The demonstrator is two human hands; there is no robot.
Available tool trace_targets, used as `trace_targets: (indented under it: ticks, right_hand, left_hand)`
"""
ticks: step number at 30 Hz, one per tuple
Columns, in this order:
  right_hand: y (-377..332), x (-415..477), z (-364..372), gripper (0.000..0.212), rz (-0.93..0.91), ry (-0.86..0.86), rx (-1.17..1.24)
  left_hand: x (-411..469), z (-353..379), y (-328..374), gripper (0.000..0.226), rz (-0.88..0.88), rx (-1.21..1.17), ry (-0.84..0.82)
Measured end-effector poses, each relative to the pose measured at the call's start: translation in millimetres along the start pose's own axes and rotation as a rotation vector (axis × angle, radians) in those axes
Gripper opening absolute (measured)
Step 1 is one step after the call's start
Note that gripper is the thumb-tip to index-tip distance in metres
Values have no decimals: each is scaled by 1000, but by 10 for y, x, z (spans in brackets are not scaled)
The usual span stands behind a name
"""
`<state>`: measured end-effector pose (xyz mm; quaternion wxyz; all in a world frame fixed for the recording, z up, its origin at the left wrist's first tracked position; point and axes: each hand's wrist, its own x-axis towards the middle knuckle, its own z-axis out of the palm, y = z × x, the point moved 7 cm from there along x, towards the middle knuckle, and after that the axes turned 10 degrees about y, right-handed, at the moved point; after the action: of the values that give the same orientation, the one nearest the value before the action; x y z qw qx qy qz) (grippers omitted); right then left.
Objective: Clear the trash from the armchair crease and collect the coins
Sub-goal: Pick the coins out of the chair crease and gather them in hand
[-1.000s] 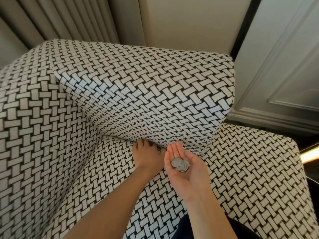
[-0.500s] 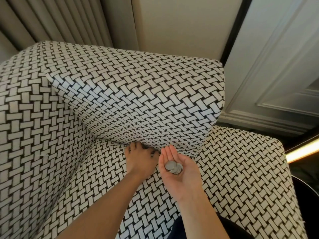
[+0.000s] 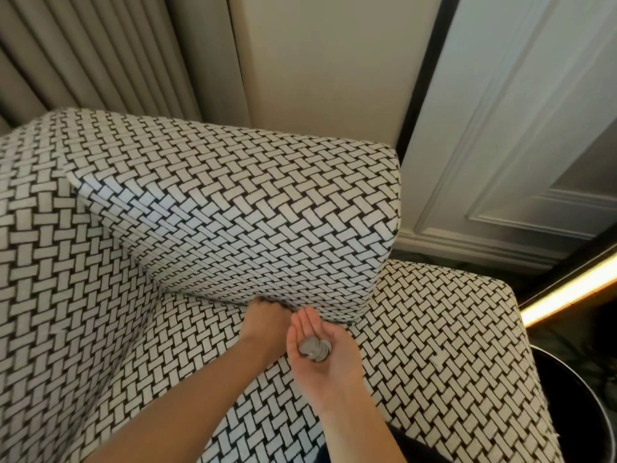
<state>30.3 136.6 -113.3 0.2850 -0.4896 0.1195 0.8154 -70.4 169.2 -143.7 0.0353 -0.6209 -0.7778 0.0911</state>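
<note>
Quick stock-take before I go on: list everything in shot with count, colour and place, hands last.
armchair: one, black-and-white woven print, fills the left and middle
coins: small pile, count unclear, silver, in the right palm
curtain: one, beige pleats, top left
wall panel: one, white with moulding, right
light strip: one, warm yellow, right edge
round object: one, black, bottom right, mostly cut off
left hand: fingers in the crease under the armrest
right hand: palm up, cupped under the coins

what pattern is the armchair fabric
Black-and-white basket weave on the armchair, clearest in the head view.
</note>
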Motion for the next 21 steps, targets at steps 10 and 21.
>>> trace_targets:
  ticks: [10,21]
  right_hand:
    - [-31,4,0,29,-2,39,-2]
    - [-40,-49,-10,28,-3,43,1]
  left_hand:
    - [88,41,-105,24,53,14,-96]
    - [93,301,-306,37,-95,-571,-267]
